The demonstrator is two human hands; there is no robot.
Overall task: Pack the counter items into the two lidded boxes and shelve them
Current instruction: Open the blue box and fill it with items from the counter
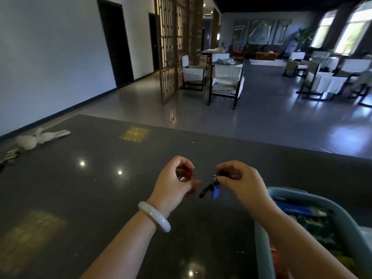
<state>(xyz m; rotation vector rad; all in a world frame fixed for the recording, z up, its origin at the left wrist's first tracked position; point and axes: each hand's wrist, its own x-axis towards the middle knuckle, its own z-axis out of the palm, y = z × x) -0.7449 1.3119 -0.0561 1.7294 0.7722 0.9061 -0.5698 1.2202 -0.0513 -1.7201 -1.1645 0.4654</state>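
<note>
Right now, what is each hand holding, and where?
Right hand pinches the key bunch at its top; left hand grips a small reddish-orange item, unidentifiable.

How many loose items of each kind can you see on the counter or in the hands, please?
Key bunch, in right hand: 1
Reddish trinket, in left hand: 1
White plush toy: 1
Small greenish pile, unclear: 1
Total: 4
</note>
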